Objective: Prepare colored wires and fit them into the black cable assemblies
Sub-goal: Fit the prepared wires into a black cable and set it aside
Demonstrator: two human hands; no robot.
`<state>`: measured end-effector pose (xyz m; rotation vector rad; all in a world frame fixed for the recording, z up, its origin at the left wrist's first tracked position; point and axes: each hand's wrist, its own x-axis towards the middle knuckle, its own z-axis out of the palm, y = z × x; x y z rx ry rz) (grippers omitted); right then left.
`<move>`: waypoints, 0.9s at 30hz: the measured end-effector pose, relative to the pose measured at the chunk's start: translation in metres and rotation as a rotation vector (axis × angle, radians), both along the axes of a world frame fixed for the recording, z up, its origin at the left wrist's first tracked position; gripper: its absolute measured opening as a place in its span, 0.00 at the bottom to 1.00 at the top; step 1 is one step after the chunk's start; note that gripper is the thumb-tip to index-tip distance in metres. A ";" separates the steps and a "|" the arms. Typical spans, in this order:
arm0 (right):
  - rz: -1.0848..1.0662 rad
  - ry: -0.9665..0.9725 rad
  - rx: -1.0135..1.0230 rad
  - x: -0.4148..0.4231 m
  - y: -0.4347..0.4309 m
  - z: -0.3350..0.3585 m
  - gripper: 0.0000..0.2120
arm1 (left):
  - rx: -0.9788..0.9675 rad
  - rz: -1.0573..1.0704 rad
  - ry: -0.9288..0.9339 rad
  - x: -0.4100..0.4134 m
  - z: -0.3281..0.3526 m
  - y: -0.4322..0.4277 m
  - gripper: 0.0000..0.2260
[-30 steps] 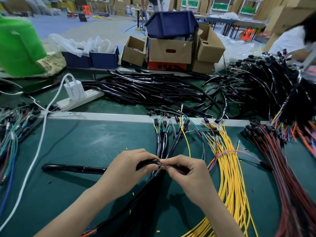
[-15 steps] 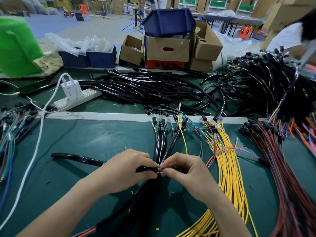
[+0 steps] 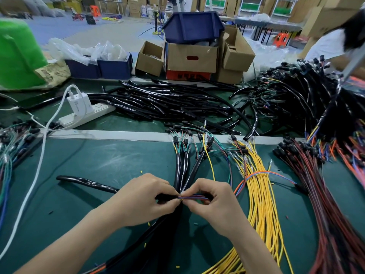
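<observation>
Head view: left hand (image 3: 144,198) pinches black cable (image 3: 88,183), right hand (image 3: 215,206) pinches colored wires (image 3: 195,197).

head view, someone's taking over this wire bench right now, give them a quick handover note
Left hand pinches the open end of a black sleeve.
Right hand pinches the blue and orange wires at that sleeve's mouth; they loop away to the right.
Done: a few wired assemblies lie just beyond the hands.
Left: seat these wires, then likely work through the yellow wires, red wires and the pile of black sleeves behind the rail.
</observation>
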<state>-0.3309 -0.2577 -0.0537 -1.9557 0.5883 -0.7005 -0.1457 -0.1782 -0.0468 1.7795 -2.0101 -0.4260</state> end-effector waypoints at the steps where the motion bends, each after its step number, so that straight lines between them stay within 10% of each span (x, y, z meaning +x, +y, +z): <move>1: -0.008 -0.012 -0.015 0.000 0.001 -0.001 0.07 | -0.008 0.008 -0.006 -0.001 0.000 -0.001 0.16; 27: -0.075 0.052 0.176 0.000 -0.006 -0.002 0.07 | -0.166 0.051 0.235 -0.013 -0.013 0.003 0.07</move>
